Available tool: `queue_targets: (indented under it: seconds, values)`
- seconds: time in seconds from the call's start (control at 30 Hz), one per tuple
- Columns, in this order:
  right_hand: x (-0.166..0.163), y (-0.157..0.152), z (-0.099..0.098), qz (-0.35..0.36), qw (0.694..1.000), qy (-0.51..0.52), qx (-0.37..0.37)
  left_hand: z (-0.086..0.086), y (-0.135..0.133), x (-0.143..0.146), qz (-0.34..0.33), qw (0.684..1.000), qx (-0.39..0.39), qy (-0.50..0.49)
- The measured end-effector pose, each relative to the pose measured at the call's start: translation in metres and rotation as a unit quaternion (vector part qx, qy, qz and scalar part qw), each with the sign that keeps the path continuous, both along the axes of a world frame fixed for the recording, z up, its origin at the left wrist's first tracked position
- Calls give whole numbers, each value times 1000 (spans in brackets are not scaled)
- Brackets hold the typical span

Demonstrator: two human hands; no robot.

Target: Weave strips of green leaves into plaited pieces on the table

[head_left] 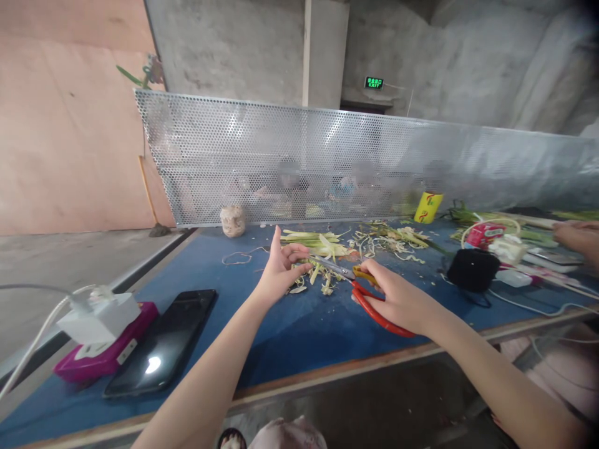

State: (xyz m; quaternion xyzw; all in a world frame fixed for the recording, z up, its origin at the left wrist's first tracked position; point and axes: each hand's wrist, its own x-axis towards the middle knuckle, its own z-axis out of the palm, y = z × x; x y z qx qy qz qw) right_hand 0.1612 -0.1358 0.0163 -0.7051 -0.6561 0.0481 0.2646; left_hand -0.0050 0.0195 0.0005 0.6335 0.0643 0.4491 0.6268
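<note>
Red-and-yellow scissor handles (374,314), blue tabletop (299,337)

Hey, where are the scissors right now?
In the head view, the scissors are in the right hand, just right of the picture's middle over the blue table, with their blades toward the left hand.

Your single camera sits on your head, looking forward and down along your forearms (222,355). Your left hand (281,267) and right hand (395,296) show close by, near mid-view. Past them you see across the blue table (290,340) to a metal screen (224,137) and grey wall (234,53); beyond the mesh, the view seems too blurred to read.
</note>
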Motion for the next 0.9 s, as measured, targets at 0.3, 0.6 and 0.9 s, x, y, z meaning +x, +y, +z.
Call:
queue_targets:
  seconds: [0.3, 0.6, 0.9]
  values:
    - [2, -3, 1, 1, 999, -32, -10, -1, 0, -1, 0, 1000, 1, -1]
    - [0, -3, -1, 6, 1000, -25, -15, -1, 1, -1, -6, 1000, -8, -3]
    - [0, -1, -1, 17, 999, -33, -13, -5, 5, 1, -13, 1000, -20, -13]
